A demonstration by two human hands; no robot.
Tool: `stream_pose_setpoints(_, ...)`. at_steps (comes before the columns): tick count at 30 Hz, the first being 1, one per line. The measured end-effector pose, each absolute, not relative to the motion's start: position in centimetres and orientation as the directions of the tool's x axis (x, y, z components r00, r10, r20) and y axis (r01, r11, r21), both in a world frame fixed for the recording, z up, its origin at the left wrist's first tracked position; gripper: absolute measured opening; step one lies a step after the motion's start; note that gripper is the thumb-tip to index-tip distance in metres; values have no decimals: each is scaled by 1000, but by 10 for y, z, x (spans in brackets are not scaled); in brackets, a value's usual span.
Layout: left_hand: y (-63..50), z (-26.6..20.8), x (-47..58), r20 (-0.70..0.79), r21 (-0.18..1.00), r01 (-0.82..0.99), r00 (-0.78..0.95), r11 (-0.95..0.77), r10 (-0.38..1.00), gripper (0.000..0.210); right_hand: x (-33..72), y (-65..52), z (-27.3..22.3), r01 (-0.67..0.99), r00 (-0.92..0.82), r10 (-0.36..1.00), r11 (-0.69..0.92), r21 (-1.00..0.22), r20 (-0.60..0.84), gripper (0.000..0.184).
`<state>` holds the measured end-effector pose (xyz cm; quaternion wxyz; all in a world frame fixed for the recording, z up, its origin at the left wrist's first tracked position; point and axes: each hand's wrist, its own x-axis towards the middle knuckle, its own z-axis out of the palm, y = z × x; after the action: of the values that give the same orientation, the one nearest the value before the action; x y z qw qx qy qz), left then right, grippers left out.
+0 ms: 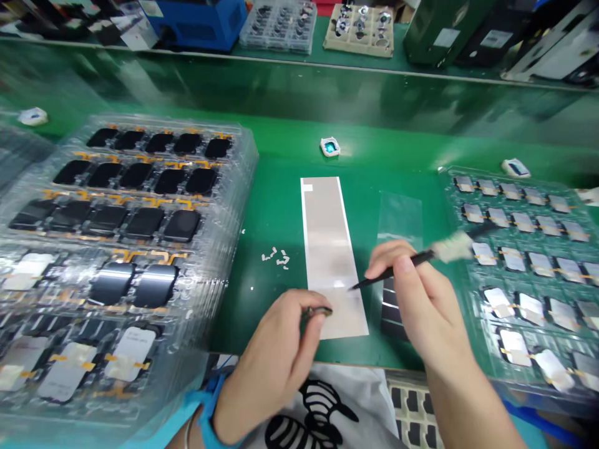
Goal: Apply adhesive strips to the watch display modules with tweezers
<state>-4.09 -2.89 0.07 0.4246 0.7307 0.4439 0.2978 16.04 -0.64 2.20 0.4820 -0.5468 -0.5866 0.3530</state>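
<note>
Black tweezers (386, 273) are held in my right hand (423, 299), with white wrapping around their rear part. Their tip is over a long pale strip sheet (330, 249) that lies on the green mat. My left hand (285, 349), with a blue band at the wrist, pinches a small, thin, dark-edged part (319, 310) above the near end of the sheet. Most of that part is hidden by the fingers, so its kind is unclear. Several tiny white scraps (277, 257) lie left of the sheet. A clear film with dark rectangles (393, 305) lies partly under my right hand.
Stacked clear trays (229, 206) at left hold black square screens (171, 181). Another clear tray (519, 249) at right holds silver-backed modules. A small white-framed piece (330, 147) sits beyond the sheet. A shelf (281, 65) with boxes and trays runs along the back.
</note>
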Motion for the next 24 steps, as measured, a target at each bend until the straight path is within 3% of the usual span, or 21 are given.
stream_pose_setpoints(3, -40, 7, -32, 143, 714, 488, 601, -503, 786, 13, 166, -28, 7, 354, 167, 965, 131, -926, 200, 25)
stream_pose_setpoints(7, -46, 3, -27, 114, 525, 556, 705, -645, 700, 13, 166, -39, -14, 280, 231, 965, 53, -958, 121, 14)
stream_pose_setpoints(13, -44, 0, -27, 136, 402, 533, 769, -745, 624, 17, 160, -38, -17, 281, 295, 952, -7, -960, 80, 18)
stream_pose_setpoints(15, -43, 2, -26, 135, 386, 529, 778, -756, 613, 15, 159, -37, -14, 203, 313, 949, -21, -979, 45, 18)
stream_pose_setpoints(19, -42, 4, -25, 142, 432, 536, 754, -725, 641, 14, 162, -34, -11, -32, 316, 947, -49, -998, -57, 17)
stream_pose_setpoints(22, -39, 3, -24, 121, 650, 526, 640, -548, 759, 12, 163, -34, -7, -180, 387, 920, 4, -984, -67, 19)
stream_pose_setpoints(24, -36, 1, -23, 48, 849, 442, 480, -289, 876, 7, 160, -36, -4, -243, 432, 901, 72, -967, -42, 19)
